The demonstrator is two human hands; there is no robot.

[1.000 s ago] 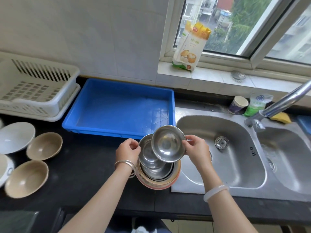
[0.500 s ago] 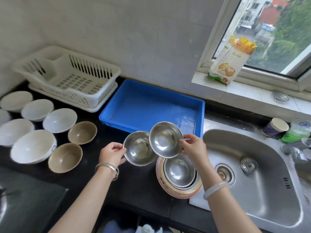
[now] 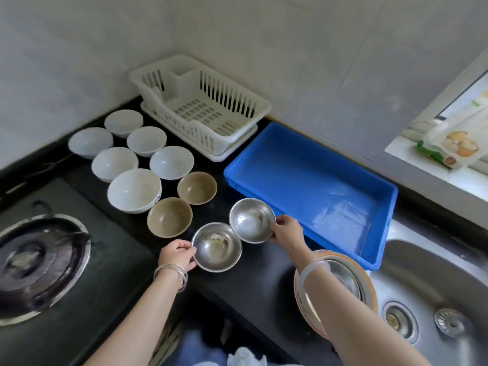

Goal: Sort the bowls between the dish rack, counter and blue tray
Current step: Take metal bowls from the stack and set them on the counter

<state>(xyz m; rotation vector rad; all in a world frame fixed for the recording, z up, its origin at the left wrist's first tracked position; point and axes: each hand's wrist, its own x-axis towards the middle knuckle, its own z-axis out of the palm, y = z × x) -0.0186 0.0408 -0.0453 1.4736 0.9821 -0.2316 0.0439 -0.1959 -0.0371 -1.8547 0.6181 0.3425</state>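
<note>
both hands have swung left from the sink-side stack (image 3: pixel 340 281): left hand (image 3: pixel 176 256) pinches the rim of one small steel bowl (image 3: pixel 216 247), right hand (image 3: pixel 286 231) grips another (image 3: pixel 252 220), low over the black counter (image 3: pixel 253 283) beside the tan bowls (image 3: pixel 169 217) (white ones (image 3: pixel 134 191) lie beyond). placing looks next; blue tray (image 3: pixel 311 178) and dish rack (image 3: pixel 206 112) hold nothing

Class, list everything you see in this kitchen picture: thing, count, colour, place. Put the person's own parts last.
White bowls: six, white, counter left.
Tan bowls: two, beige, counter beside the white ones.
Steel bowls: two held, silver, over the counter.
Bowl stack: one, steel in pink-rimmed, by the sink.
Dish rack: one, white, corner.
Blue tray: one, blue, right of the rack.
Sink: one, steel, right.
Stove burner: one, black, left.
Packet: one, windowsill.
Left hand, right hand: each grips one steel bowl.
</note>
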